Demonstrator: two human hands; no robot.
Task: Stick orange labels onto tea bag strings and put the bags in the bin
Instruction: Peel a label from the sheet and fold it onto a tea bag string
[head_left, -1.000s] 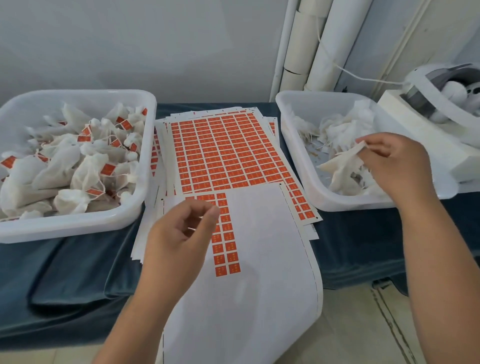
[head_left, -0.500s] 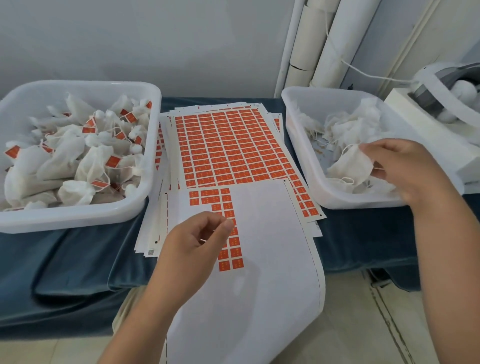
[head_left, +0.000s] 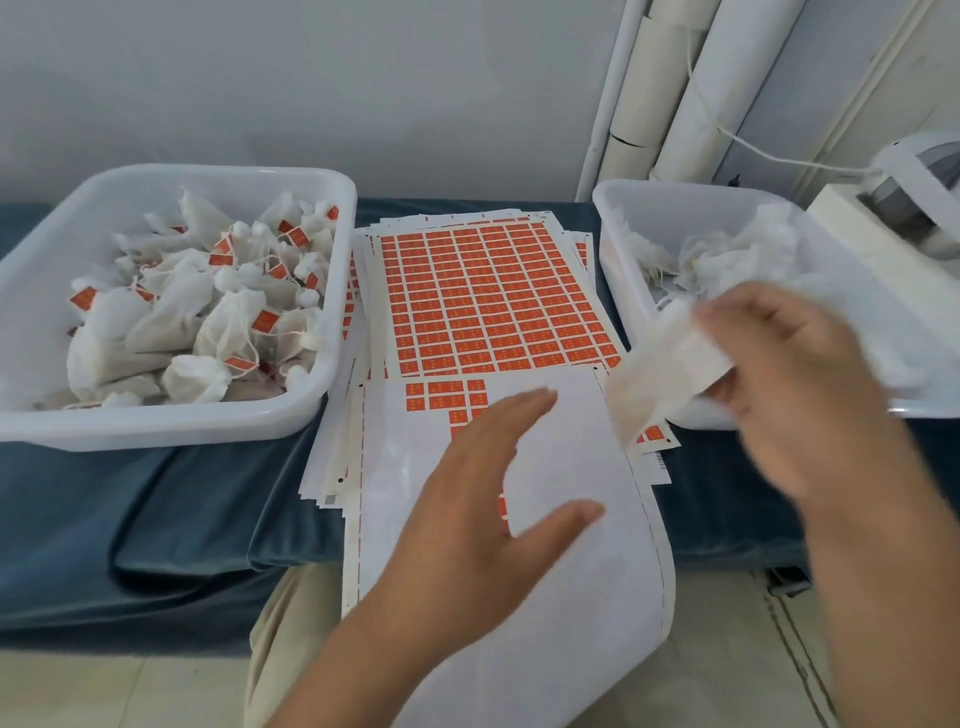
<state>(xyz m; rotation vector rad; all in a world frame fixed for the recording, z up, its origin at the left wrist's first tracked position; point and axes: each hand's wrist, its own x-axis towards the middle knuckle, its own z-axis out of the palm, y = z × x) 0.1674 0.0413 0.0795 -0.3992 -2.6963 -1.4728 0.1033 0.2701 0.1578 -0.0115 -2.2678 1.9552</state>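
The blue cloth-covered table (head_left: 171, 499) runs under both of your hands. Beyond and to the outside of your left hand (head_left: 488, 499) sits the left bin (head_left: 171, 415), heaped with labelled tea bags (head_left: 171, 317), orange tags showing among them. Behind your right hand (head_left: 795, 384) is the right bin (head_left: 623, 218), holding a loose pile of unlabelled bags (head_left: 727, 260). Directly beneath your left palm lies the peeled backing sheet (head_left: 571, 597), mostly bare white, its near end curling off the table edge toward you. Past your left fingertips the stack of orange label sheets (head_left: 493, 296) lies flat between the two bins. A few orange labels (head_left: 441, 395) remain on the backing sheet just ahead of your left fingers.

Your left hand hovers palm down, fingers spread and thumb out, gripping nothing. Your right hand is pinched closed on one tea bag (head_left: 660, 374), which is blurred; it hangs from your fingers toward your left hand, over the near rim of the right bin and the edge of the sheets. Its string cannot be made out.
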